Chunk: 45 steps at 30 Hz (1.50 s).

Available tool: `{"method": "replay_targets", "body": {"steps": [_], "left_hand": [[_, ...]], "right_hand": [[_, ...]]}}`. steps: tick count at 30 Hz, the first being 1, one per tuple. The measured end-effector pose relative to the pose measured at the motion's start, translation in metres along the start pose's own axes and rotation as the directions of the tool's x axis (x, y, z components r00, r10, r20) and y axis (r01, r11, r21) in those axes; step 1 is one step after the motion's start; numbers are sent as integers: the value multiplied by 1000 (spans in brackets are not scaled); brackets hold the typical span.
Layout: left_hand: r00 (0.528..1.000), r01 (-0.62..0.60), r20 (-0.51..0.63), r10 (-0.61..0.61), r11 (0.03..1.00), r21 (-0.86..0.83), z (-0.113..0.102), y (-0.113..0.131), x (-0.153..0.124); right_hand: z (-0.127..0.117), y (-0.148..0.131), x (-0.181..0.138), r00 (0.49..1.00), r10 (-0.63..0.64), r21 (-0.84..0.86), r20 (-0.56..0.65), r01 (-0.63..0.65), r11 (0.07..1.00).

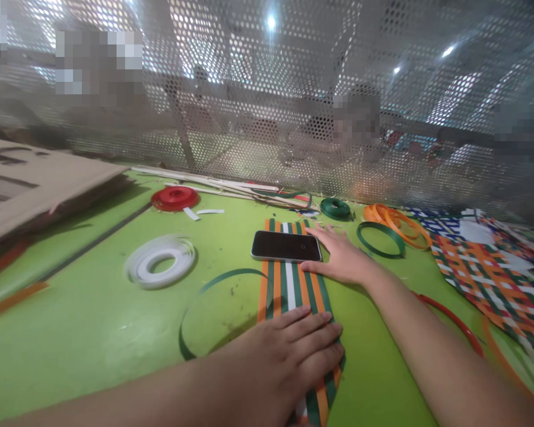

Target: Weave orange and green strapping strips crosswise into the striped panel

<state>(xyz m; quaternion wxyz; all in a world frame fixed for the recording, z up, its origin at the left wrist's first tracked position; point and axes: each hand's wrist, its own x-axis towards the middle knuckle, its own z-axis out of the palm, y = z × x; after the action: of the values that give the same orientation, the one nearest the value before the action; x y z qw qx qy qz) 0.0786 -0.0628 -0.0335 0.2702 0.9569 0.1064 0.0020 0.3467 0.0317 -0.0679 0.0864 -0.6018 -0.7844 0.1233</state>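
Note:
Orange, green and white paper strips (290, 286) lie side by side, running away from me on the green table. My left hand (300, 347) rests flat across their near part, fingers stretched out. A dark smartphone (285, 245) lies crosswise over the far part of the strips. At the phone's right end is my right hand (338, 252), its thumb and fingers apart and the palm down by the strips' edge. A loose green strip (184, 323) curls out in a loop to the left of the strips.
Coiled strips lie about: white (136, 267), red (175, 197), dark green (335, 208) and orange (398, 225). A woven checked piece (485, 279) is at the right, flat cardboard (35, 184) at the left. A perforated metal screen (258, 118) stands behind the green table (93, 356), with blurred people beyond.

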Motion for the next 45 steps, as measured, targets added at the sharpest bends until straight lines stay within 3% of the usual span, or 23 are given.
{"method": "replay_targets", "body": {"steps": [5,17,22,32,45], "left_hand": [[999,-20,-43,20,1000,-12,1,0,-2],[999,-1,38,2,1000,-22,-2,2,0],[1000,1,-21,-1,1000,-22,0,1,-1],[1000,8,13,-7,1000,-26,-2,2,-1],[999,-12,-52,11,1000,-6,-1,1,0]], "right_hand": [[-1,-8,5,1000,-6,-31,-10,6,999],[-4,-15,6,1000,8,-55,-4,-8,998],[-1,-16,6,1000,1,-53,-14,-2,999],[3,-23,13,1000,-22,-74,1,22,997],[3,-30,18,1000,5,-80,-10,-6,997]]}}
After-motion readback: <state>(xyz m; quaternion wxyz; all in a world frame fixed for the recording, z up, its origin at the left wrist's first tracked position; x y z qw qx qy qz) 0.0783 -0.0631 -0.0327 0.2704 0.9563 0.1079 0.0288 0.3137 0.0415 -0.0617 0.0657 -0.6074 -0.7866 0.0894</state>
